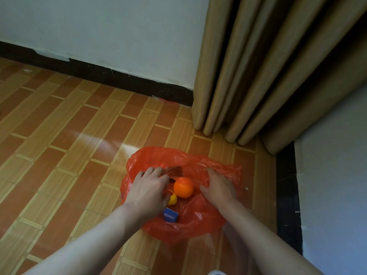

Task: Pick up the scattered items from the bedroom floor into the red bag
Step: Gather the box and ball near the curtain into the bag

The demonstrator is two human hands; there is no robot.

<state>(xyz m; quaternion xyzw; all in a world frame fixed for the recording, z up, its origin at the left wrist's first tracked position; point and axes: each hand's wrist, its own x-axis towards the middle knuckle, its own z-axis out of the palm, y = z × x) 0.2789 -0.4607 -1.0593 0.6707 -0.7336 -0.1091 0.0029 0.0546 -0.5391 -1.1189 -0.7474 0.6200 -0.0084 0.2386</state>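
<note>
Thin crumpled red plastic bag lies open on the patterned wood-look floor, near tan pleated curtains. Left hand pinches the bag's left rim, fingers curled round bunched plastic. Right hand grips the right rim, fingers bent into the film. Between the two grips, inside the bag: round orange fruit; just below-left of it a yellow rounded item, partly hidden under the left hand; nearer the person, a small blue Anker-labelled box.
</note>
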